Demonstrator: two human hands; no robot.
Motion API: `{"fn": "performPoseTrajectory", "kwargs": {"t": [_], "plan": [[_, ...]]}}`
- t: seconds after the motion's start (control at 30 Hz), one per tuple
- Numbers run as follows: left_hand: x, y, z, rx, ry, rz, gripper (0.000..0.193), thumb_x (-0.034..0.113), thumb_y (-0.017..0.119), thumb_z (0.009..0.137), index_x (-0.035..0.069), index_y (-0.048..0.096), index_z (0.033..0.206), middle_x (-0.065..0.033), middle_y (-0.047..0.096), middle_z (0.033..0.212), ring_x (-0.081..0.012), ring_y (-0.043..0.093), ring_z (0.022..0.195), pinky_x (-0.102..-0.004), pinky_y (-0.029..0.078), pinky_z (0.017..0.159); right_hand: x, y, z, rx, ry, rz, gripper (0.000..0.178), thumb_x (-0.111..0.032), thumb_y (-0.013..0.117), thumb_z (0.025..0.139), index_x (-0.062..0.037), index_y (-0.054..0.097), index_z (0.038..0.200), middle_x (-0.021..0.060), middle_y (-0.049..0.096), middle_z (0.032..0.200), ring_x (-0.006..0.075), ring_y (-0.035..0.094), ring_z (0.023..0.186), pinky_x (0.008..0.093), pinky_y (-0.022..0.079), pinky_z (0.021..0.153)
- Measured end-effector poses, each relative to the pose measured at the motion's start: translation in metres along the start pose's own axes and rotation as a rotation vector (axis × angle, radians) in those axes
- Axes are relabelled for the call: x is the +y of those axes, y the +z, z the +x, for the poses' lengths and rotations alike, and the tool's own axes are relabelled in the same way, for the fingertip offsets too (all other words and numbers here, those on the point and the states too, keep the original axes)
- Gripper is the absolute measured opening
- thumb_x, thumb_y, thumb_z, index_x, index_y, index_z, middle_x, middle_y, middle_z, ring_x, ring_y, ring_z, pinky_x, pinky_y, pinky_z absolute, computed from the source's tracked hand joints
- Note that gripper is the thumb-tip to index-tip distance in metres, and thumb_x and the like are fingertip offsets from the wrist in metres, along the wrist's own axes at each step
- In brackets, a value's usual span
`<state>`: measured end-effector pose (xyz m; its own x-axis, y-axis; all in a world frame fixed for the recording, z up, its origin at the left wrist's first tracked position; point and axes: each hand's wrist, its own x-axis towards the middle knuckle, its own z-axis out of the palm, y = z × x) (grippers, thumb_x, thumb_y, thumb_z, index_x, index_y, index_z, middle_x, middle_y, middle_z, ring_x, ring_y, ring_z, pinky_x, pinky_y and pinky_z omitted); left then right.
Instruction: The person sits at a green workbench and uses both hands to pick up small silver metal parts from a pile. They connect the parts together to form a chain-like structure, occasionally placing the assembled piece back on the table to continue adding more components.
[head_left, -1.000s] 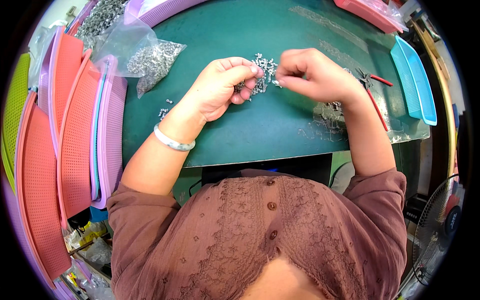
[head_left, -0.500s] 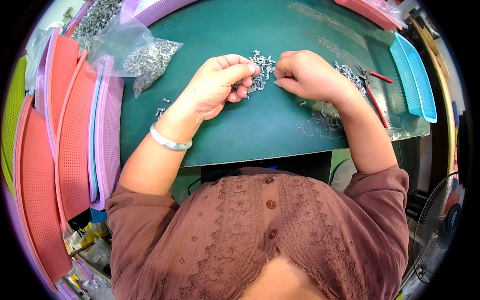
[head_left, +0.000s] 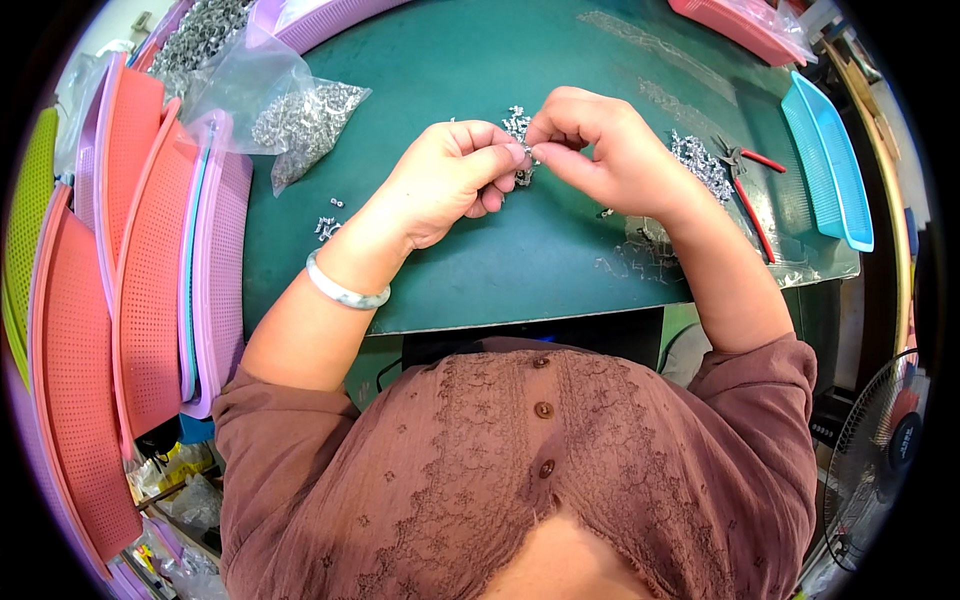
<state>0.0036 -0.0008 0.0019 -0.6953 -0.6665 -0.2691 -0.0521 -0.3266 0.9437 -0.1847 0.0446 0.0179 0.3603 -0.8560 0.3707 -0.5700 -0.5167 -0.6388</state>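
My left hand [head_left: 462, 180] and my right hand [head_left: 604, 150] meet fingertip to fingertip over the green table mat [head_left: 450, 285]. Both are closed in a pinch. A tiny silvery metal part [head_left: 529, 150] shows between the fingertips, too small to name more exactly. Just behind and partly hidden by my fingers lies a heap of small silvery metal parts [head_left: 517, 122]. A second heap of such parts [head_left: 702, 165] is right of my right hand. A few loose pieces [head_left: 326, 228] rest by my left wrist, which wears a pale bangle [head_left: 346, 284].
Red-handled pliers [head_left: 752, 205] and a blue basket [head_left: 825, 160] are at the right. A clear bag of metal parts [head_left: 310, 130] lies at the left back. Stacked pink and purple baskets [head_left: 150, 300] line the left edge. A fan [head_left: 875, 450] stands at lower right.
My right hand has moved left and its fingertips now meet those of my left hand. The left hand has shifted slightly right, and together they cover more of the middle heap.
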Motion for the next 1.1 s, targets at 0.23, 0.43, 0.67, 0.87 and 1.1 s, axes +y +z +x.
{"fn": "performPoseTrajectory", "kwargs": {"t": [0.23,0.43,0.67,0.87,1.1], "plan": [[0.0008,-0.0011,0.0008,-0.017,0.022,-0.038,0.013,0.014,0.058,0.084,0.001,0.058,0.088,-0.0012,0.056,0.072,-0.0048,0.049,0.054,-0.0157,0.038,0.044,0.0098,-0.0025,-0.0012,-0.061,0.106,0.184,0.01,-0.007,0.058,0.079,0.0005,0.06,0.085,0.0078,0.057,0.074,0.0157,0.053,0.067,0.0265,0.043,0.061],[0.0004,-0.0006,0.0011,-0.023,0.034,-0.032,0.013,0.012,0.058,0.084,0.0,0.058,0.089,-0.0017,0.056,0.073,-0.0047,0.048,0.052,-0.0157,0.038,0.044,0.0086,-0.0032,-0.0007,-0.078,0.068,0.129,0.009,-0.008,0.059,0.079,0.0002,0.061,0.083,0.0059,0.056,0.074,0.0142,0.053,0.067,0.0254,0.042,0.061],[-0.0004,-0.0004,0.0,-0.042,0.059,-0.081,0.011,0.011,0.056,0.085,0.002,0.059,0.09,-0.0005,0.056,0.07,-0.0047,0.05,0.054,-0.0155,0.035,0.043,0.0083,-0.0032,-0.0011,-0.045,0.066,0.118,0.008,-0.005,0.059,0.078,-0.0001,0.061,0.083,0.0046,0.056,0.074,0.0131,0.053,0.069,0.0248,0.042,0.062],[-0.0001,-0.0006,0.0009,-0.032,0.05,-0.115,0.012,0.014,0.054,0.086,0.004,0.06,0.088,-0.0001,0.056,0.067,-0.0052,0.049,0.053,-0.0164,0.035,0.043,0.0066,-0.0032,-0.0005,-0.035,0.056,0.117,0.007,-0.003,0.059,0.077,-0.0002,0.061,0.083,0.0044,0.056,0.074,0.0126,0.053,0.068,0.0245,0.042,0.061],[-0.0009,0.0014,0.001,-0.012,0.041,-0.126,0.011,0.015,0.054,0.086,0.004,0.058,0.085,0.0003,0.055,0.067,-0.0053,0.049,0.053,-0.0165,0.034,0.044,0.0063,-0.0041,-0.0007,-0.024,0.045,0.128,0.008,-0.003,0.059,0.076,0.0002,0.06,0.084,0.0055,0.056,0.073,0.0132,0.053,0.065,0.0246,0.043,0.06]]}}
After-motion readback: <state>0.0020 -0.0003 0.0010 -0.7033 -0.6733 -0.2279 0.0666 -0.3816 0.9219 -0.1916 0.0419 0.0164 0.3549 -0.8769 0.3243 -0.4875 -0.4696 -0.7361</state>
